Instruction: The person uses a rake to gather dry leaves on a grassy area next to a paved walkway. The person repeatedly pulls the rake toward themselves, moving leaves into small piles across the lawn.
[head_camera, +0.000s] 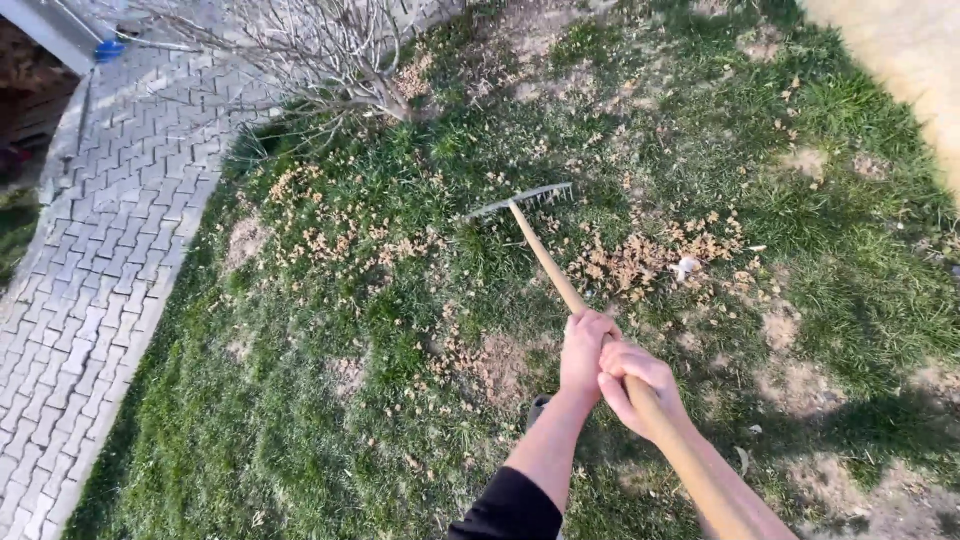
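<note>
I hold a rake with a long wooden handle (545, 262) in both hands. My left hand (585, 350) grips the handle higher up, and my right hand (635, 392) grips it just below, the two hands touching. The metal-toothed rake head (525, 198) rests on the grass (300, 420) ahead of me. A loose pile of dry tan leaves (640, 258) lies just right of the handle, with a small white scrap (686, 266) in it. More dry leaves (340, 240) are scattered to the left of the rake head.
A grey paved path (110, 220) runs along the left edge of the lawn. A bare shrub (340, 50) stands at the top, beyond the rake. Bare soil patches (800, 385) dot the grass on the right. The tip of my shoe (538, 405) shows under my left forearm.
</note>
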